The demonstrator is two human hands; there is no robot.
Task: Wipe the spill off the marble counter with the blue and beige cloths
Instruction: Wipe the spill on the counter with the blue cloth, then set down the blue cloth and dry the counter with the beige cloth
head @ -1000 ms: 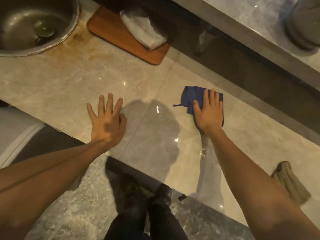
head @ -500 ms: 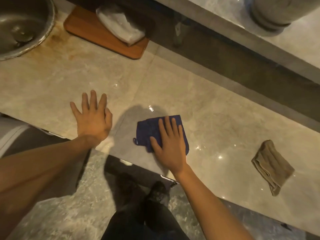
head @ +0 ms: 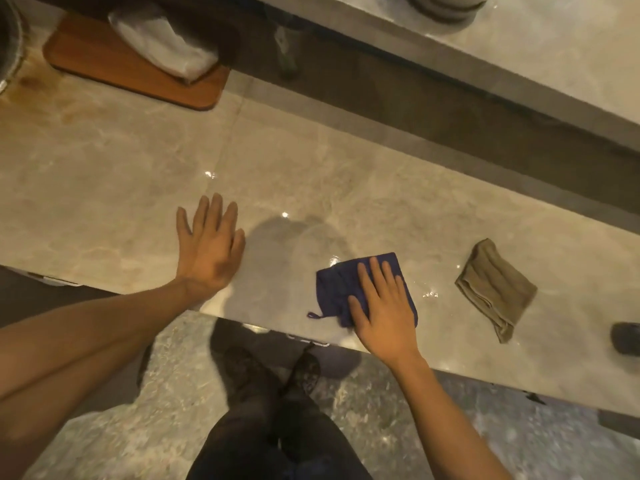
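2 cloths are on the marble counter. The blue cloth lies near the front edge, right in front of the person. The right hand is flat on top of it, fingers stretched out and close together, pressing down instead of gripping. A little loop on the cloth sticks out to the left.

The beige cloth lies folded further to the right, apart from the blue one. Its long side runs from the back of the counter down toward the front edge, tilted a bit. No hand touches it. The right hand is much nearer to it than the left hand, so I think the right hand would reach it most easily, by sliding right.

The left hand is open and flat on the counter, holding nothing. It looks like it is just leaning there.

Wet shiny spots show between the 2 cloths, and there are more glints behind the blue one. So I think wiping is not done yet.

1 wooden board sits at the far left with a white bundle on it. I cannot tell what the bundle is.
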